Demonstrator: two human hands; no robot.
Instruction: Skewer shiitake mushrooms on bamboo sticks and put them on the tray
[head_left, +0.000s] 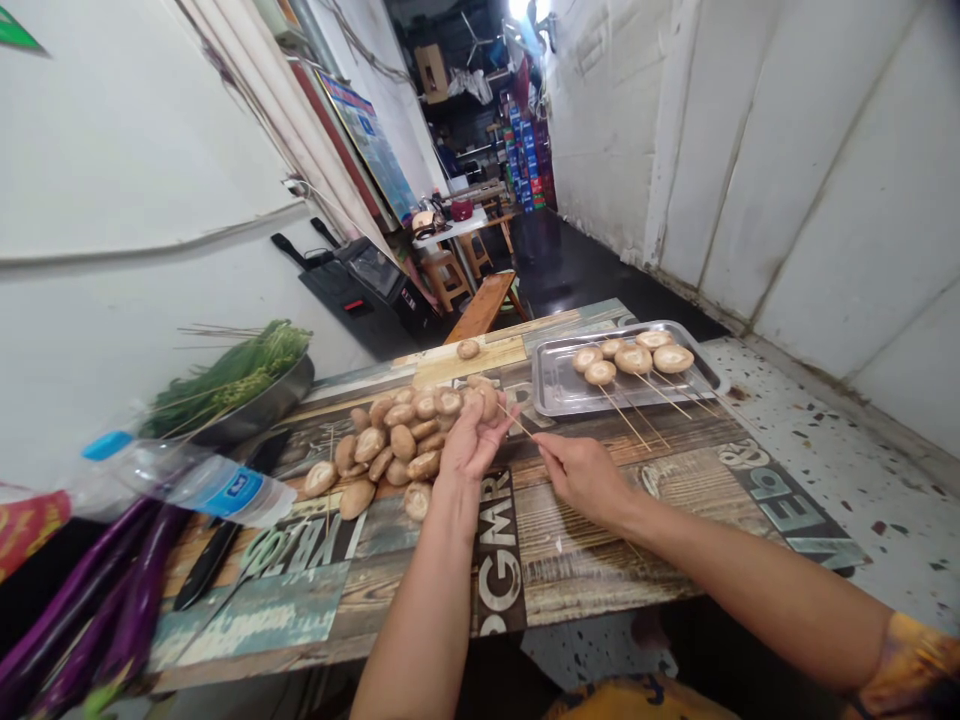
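My left hand (pixel 474 436) is closed round a brown mushroom (pixel 486 400) at the right edge of a heap of mushrooms (pixel 403 442) on the patterned table. A thin wooden skewer (pixel 519 422) runs from that mushroom to my right hand (pixel 583 474), whose fingers pinch it. How deep its tip sits in the mushroom is hidden. To the right, a metal tray (pixel 556 400) bears several skewered mushrooms (pixel 634 359), their sticks pointing out over its near edge.
A water bottle (pixel 225 488) lies left of the heap, near a black-handled knife (pixel 206 568) and purple eggplants (pixel 146 575). Behind them a metal bowl (pixel 281 393) holds leafy greens (pixel 232 375). One mushroom (pixel 468 349) sits alone toward the far edge. A wooden bench (pixel 484 308) stands beyond.
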